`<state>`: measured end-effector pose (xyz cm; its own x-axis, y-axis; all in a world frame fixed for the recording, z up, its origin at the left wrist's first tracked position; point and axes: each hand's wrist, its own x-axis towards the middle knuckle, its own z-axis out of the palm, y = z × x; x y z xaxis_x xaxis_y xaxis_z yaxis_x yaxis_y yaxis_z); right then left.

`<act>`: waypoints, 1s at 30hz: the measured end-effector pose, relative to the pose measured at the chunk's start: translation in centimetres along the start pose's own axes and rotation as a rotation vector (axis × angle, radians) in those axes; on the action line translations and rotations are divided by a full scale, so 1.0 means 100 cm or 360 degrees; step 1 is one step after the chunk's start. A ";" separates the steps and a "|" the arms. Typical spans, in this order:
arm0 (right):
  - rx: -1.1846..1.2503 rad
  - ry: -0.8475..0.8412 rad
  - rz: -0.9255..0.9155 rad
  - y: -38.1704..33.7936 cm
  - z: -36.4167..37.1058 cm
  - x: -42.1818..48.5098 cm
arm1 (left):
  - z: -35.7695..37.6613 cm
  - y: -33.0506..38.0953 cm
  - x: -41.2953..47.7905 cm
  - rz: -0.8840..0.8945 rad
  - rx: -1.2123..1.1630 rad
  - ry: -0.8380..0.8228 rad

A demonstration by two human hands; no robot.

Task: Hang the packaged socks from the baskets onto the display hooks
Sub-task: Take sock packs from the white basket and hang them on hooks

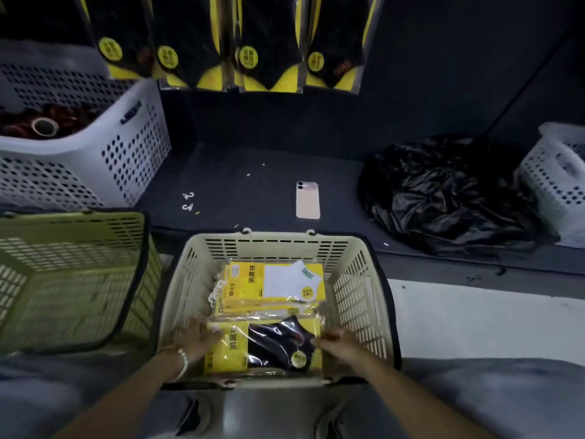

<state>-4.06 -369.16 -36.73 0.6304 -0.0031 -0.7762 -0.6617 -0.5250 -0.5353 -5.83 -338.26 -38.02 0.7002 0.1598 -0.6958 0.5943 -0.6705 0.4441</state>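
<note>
A beige basket (357, 280) stands right in front of me. Inside lie yellow sock packages: a stack with white socks (278, 285) at the far side and a pack of black socks (269, 343) at the near side. My left hand (196, 337) grips the left edge of the black sock pack. My right hand (335, 343) grips its right edge. Both hands are inside the basket. Several black-and-yellow sock packs (269, 52) hang in a row on the dark display wall above.
An olive green basket (72, 277) sits to the left, with a white perforated basket (104, 144) behind it. A phone (307, 200) and small white hooks (188, 201) lie on the dark ledge. A black plastic bag (443, 191) and another white basket (560, 182) are at the right.
</note>
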 end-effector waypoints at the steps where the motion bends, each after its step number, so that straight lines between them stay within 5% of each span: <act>1: -0.0028 0.0019 -0.0012 0.002 0.001 0.002 | 0.002 -0.001 -0.003 -0.0022 0.0006 -0.0041; 10: -0.0558 0.0301 -0.0168 -0.002 0.008 0.009 | 0.002 0.017 -0.015 0.0147 0.0206 -0.0038; 17: 0.0338 0.0045 -0.0267 -0.028 -0.003 -0.003 | 0.006 0.031 -0.025 0.0109 -0.0005 0.0132; 25: 0.1096 0.0137 -0.0361 -0.096 -0.039 -0.040 | -0.045 0.104 -0.040 0.0040 -0.1183 0.0501; 28: 0.1392 0.0022 -0.0579 -0.131 -0.053 -0.055 | -0.069 0.166 -0.056 0.0091 -0.2253 -0.0031; 30: 0.1503 -0.0026 -0.0646 -0.152 -0.058 -0.063 | -0.080 0.209 -0.071 0.0313 -0.2434 -0.0125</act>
<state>4.37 -366.14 -21.74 0.8769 0.0407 -0.4790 -0.4537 0.3998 -0.7965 4.74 -347.62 -19.32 0.8207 0.0908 -0.5641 0.3568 0.6896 0.6301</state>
